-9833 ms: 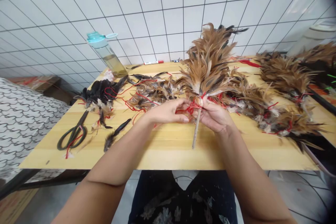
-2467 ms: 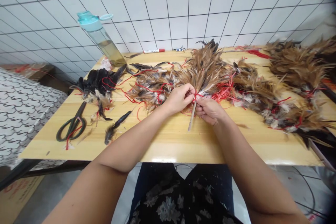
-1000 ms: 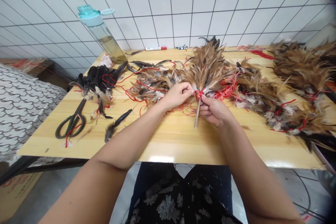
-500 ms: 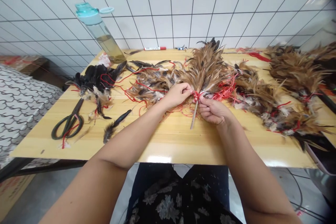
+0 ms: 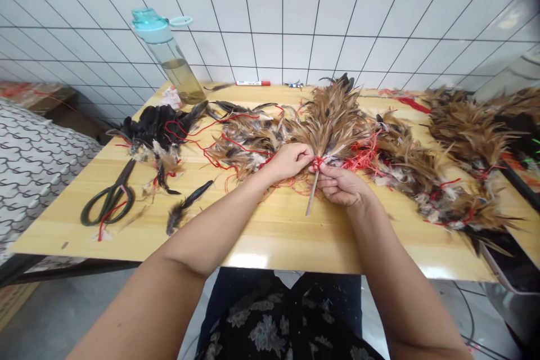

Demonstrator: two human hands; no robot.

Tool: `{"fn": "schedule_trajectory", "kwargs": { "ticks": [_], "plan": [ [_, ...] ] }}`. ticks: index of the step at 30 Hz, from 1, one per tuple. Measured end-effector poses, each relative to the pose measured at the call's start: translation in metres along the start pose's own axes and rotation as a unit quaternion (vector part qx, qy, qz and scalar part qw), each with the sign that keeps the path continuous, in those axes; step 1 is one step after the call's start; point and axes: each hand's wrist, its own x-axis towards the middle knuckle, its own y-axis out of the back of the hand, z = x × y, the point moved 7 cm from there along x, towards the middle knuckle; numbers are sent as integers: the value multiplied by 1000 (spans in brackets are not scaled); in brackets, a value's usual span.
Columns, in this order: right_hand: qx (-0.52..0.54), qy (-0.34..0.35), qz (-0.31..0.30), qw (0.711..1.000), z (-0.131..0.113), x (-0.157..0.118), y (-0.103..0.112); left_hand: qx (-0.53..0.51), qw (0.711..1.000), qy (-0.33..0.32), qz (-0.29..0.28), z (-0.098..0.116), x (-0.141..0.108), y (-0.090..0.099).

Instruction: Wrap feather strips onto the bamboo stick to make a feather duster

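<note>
Brown feathers [image 5: 331, 118] fan out from a thin flat stick [image 5: 311, 197], forming a feather duster whose stick points toward me. Red string [image 5: 317, 163] is wrapped around the feather bases. My left hand [image 5: 292, 161] pinches at this string from the left, fingers closed; the string between its fingertips is mostly hidden. From the right, my right hand [image 5: 341, 184] grips the duster just below the wrapping, thumb on top and fingers curled. Loose brown feathers [image 5: 242, 138] tied with red string lie left of my hands, and shredded red strands [image 5: 363, 152] lie to the right.
Black-handled scissors [image 5: 110, 197] and black feathers [image 5: 149, 126] lie on the left of the wooden table [image 5: 274, 236]. A water bottle [image 5: 172, 62] leans behind them. A red marker [image 5: 252, 83] rests by the tiled wall. More feather bundles [image 5: 464, 129] and a phone [image 5: 512, 259] are at right.
The view has shifted slightly. Both hands stay at the duster's wrapped base, with only a small shift of the fingers around the string.
</note>
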Motion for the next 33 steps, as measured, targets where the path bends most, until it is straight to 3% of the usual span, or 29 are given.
{"fn": "schedule_trajectory", "kwargs": {
  "ticks": [6,14,20,28,33],
  "plan": [
    [-44,15,-41,998,3,3,2,12,1000,6,9,-1,2,0],
    [-76,41,-21,996,6,3,3,90,995,-14,51,9,7,4],
    [-105,65,-15,992,8,4,2,147,988,4,57,5,10,4],
    [-88,50,1,995,12,1,-2,198,978,34,62,-2,11,5],
    [-60,52,-28,996,12,1,-6,214,974,46,55,-6,10,5]
  ]
}}
